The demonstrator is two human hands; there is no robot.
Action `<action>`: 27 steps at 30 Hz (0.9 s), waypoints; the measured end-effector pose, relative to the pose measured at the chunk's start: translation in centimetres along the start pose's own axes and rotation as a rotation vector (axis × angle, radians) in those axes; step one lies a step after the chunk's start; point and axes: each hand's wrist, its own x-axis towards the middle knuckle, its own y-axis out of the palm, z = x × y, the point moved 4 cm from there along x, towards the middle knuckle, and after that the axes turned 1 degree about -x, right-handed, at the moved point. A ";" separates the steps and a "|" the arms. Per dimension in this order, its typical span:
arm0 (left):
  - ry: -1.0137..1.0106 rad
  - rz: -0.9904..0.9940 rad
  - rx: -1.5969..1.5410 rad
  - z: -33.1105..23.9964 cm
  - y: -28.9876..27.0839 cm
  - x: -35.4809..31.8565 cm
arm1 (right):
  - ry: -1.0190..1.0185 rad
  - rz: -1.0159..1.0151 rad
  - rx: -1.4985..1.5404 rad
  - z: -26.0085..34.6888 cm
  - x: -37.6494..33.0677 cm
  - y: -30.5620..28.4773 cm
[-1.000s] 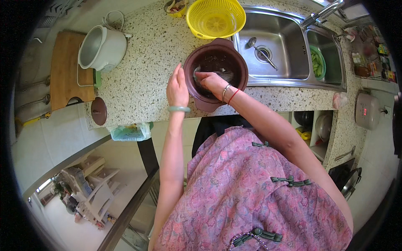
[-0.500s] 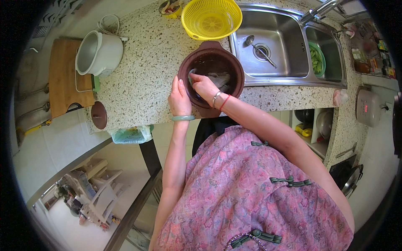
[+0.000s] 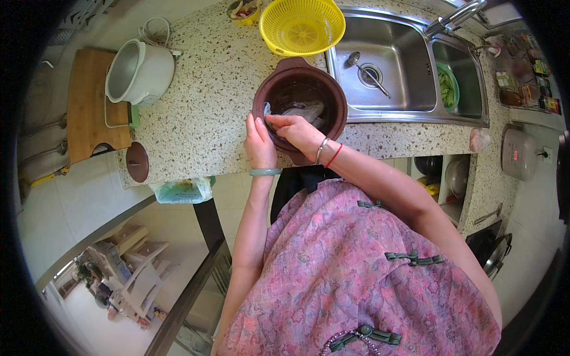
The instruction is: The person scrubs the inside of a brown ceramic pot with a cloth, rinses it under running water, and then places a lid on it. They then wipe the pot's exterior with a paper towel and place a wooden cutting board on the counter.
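A reddish-brown clay pot (image 3: 338, 104) with stubby handles stands near the counter's front edge, some water in its bottom. My left hand (image 3: 259, 144) grips its left rim, fingers along the outer side. Inside the pot, my right hand (image 3: 298, 134) is closed at the left wall, on a greyish wet cloth (image 3: 307, 111). Part of that cloth spreads over the pot's bottom, and another bit shows beyond my fingertips at the rim. My right fingers partly hide how the cloth is held.
A yellow colander (image 3: 303, 29) stands just behind the pot. To the right is a steel sink (image 3: 398, 71) with a ladle (image 3: 369, 74) and green basin (image 3: 454, 77). A white cooker (image 3: 148, 74), wooden board (image 3: 89, 113) and brown lid (image 3: 138, 162) lie left.
My right hand has shifted slightly right and down within the pot, its fingers still at the left wall. More of the cloth shows. My left hand keeps to the rim.
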 end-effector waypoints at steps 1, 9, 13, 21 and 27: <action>0.023 -0.006 -0.011 -0.3 -0.1 -0.1 | -0.003 -0.017 -0.005 0.2 -0.1 0.2; -0.054 -0.045 -0.016 -0.5 0.6 -2.8 | -0.251 -0.181 0.014 -1.6 4.9 0.1; -0.003 -0.145 -0.031 1.0 1.5 -4.7 | 0.010 -0.211 -0.311 -1.7 7.2 -2.0; -0.131 0.039 -0.042 1.2 -1.3 -0.5 | 0.061 -0.090 -0.086 -3.0 6.4 -3.6; 0.026 0.102 0.178 -0.4 -0.9 3.6 | 0.002 -0.028 -0.124 0.1 0.9 -1.9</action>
